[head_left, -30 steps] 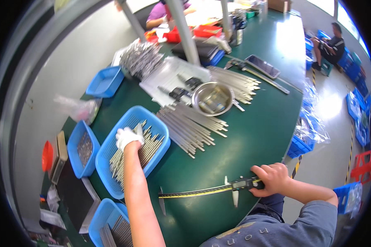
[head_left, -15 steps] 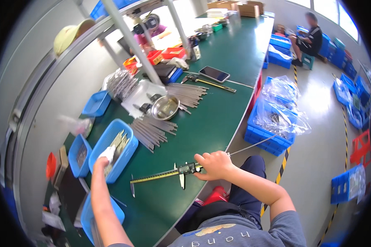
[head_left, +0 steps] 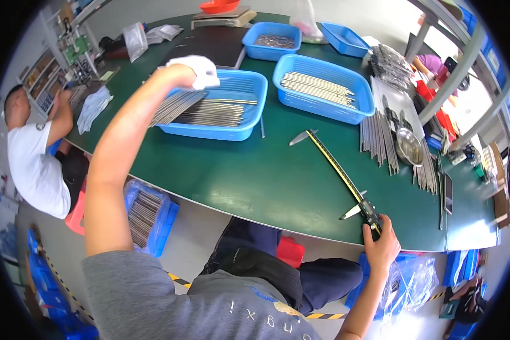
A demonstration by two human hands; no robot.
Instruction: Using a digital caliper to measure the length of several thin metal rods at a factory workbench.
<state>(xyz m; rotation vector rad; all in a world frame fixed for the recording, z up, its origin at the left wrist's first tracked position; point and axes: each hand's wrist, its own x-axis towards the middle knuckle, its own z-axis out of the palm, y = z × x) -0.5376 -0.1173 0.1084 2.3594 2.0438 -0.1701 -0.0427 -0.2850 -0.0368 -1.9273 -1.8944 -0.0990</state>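
View swung round: blue tray of metal rods, formerly at left of frame, now upper centre. Gloved left hand lifted from inside tray to its upper-left rim. Caliper turned from lying level to running diagonally; right hand moved to lower right.

A single wide fisheye view looks down from the person's head onto the green desk. The desk's near edge curves just above the person's lap, close below the camera.

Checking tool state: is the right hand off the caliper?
No, the right hand grips the caliper at its slider end near the table edge.
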